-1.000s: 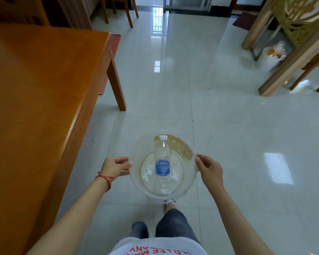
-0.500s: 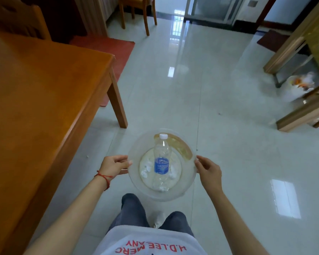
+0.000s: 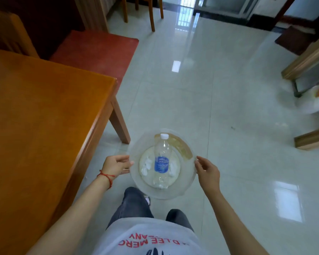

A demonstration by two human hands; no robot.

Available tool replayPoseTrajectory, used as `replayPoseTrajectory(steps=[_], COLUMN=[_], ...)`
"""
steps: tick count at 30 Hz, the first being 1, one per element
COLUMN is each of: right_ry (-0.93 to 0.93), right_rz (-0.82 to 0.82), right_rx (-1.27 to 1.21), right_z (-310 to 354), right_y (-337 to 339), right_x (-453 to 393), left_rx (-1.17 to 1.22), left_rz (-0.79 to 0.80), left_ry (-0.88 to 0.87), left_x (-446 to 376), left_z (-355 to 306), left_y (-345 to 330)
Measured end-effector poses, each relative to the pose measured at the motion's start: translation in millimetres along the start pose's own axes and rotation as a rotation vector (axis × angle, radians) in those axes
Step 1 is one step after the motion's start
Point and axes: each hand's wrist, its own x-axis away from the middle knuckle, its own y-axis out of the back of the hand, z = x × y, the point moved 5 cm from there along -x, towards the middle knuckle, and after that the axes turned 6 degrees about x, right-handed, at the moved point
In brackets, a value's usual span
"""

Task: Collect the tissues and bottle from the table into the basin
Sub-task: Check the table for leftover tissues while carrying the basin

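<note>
The print on the bottle's blue label (image 3: pixel 161 164), between the two hands, is too small to read. The tissues (image 3: pixel 145 165) beside it show only as white blurs, partly hidden under the bottle (image 3: pixel 162 159). Left of the left hand (image 3: pixel 116 165), the wooden table (image 3: pixel 35 126) runs off the frame. Far right of the right hand (image 3: pixel 208 173), a white bag (image 3: pixel 315 100) is blurred and cut off.

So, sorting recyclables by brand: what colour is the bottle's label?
Blue with white print, on the bottle; head view.
</note>
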Motion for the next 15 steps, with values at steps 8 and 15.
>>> replayPoseTrajectory(steps=[8, 15], right_ry=[-0.072, -0.084], right_rz=[0.007, 0.103], right_rx=[0.009, 0.089], right_z=[27, 13], right_y=[-49, -100], right_x=[-61, -136], left_rx=[-0.004, 0.046], left_rz=[-0.027, -0.118], left_ry=[0.041, 0.134], left_x=[-67, -134], left_z=[-35, -20], left_y=[14, 13])
